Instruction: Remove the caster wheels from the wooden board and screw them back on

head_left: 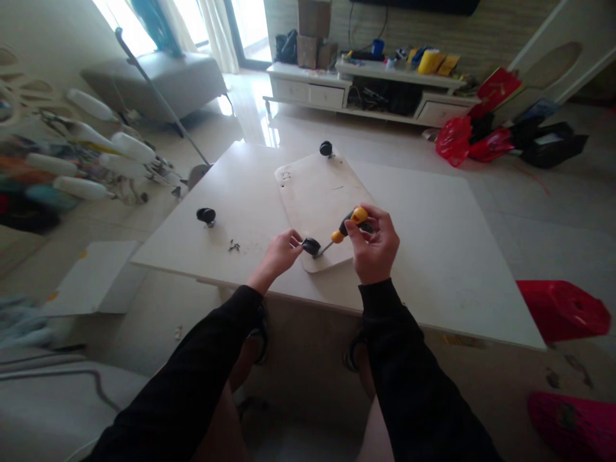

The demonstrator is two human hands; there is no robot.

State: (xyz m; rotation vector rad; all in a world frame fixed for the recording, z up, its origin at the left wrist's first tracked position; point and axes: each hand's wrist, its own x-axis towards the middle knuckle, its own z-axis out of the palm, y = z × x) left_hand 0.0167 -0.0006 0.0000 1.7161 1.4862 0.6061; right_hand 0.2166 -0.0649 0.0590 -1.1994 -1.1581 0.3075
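My left hand (283,251) pinches a black caster wheel (310,246) at the near left corner of a pale, round-cornered board (315,202). In my right hand (378,247) is a yellow and black screwdriver (347,224), tilted, its tip down at the caster's base. A dark rounded thing shows partly behind my right fingers; I cannot make out what it is. Another caster (326,149) stands on the board's far right corner. Small holes mark the far left corner. To the left, a loose caster (206,216) and several small screws (233,246) lie on the white table (423,237).
A red plastic stool (563,310) is beside the table's right end. Red and black bags (455,141) lie on the floor beyond. A white TV cabinet (308,91) with boxes stands at the back. To the left are a grey bench (158,83) and a white box (91,276).
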